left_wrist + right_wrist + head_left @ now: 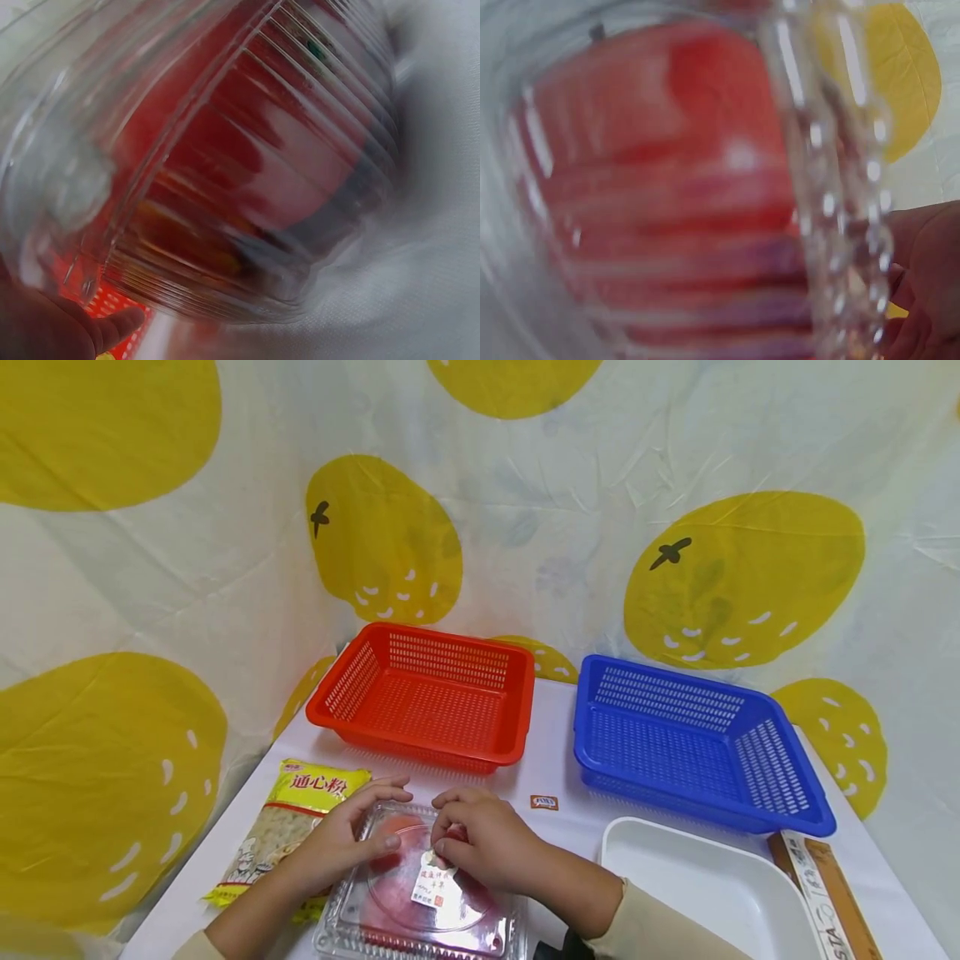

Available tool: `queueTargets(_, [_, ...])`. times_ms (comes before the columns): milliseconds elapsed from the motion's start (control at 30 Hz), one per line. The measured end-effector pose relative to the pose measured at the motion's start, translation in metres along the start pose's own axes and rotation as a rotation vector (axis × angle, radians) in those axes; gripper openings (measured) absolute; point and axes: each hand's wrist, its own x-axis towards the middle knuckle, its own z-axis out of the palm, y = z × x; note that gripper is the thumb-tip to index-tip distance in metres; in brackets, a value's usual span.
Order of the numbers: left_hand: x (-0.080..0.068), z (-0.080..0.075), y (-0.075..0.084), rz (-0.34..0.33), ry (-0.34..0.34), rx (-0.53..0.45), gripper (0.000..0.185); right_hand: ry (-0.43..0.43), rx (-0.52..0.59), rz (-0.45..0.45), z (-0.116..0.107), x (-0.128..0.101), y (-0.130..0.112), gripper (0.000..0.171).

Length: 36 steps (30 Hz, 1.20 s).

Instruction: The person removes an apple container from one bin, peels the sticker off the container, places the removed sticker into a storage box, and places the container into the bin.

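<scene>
A clear plastic clamshell box [352, 906] with red round fruit inside sits at the near middle of the table in the head view. On its lid is a white paper label [431, 893] with handwriting. My left hand [341, 835] rests at the box's far left corner, thumb on the lid and fingers loosely extended. The right hand [487, 839] bends over the lid, thumb and index finger pinching at the label's upper edge. Both wrist views are blurred and mostly filled by the box's ribbed side [247, 150] and the red fruit [682, 120].
A yellow bag of pasta [288, 818] lies left of the box. Behind stand a red basket [435, 747] and a blue basket [675, 793]. A white tray [690, 893] is at right, beside a long brown-and-white box [832, 902]. A small orange packet [544, 802] lies between.
</scene>
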Motion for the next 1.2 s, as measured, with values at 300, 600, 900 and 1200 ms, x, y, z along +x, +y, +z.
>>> queueTargets(300, [0.003, -0.001, -0.001, 0.034, -0.024, -0.009, 0.053, -0.153, 0.198, 0.019, -0.012, -0.003, 0.006, 0.017])
queueTargets(600, [0.003, -0.002, -0.001, 0.013, -0.034, -0.034, 0.058, -0.242, 0.483, -0.2, -0.028, -0.014, 0.018, 0.01])
queueTargets(900, [0.001, -0.001, 0.002, -0.026, -0.022, -0.029, 0.061, -0.252, 0.701, -0.116, -0.077, -0.044, 0.043, 0.012])
queueTargets(1200, [0.002, 0.0, 0.001, -0.067, -0.033, -0.02, 0.056, -0.325, 0.656, 0.128, -0.148, -0.126, 0.117, 0.014])
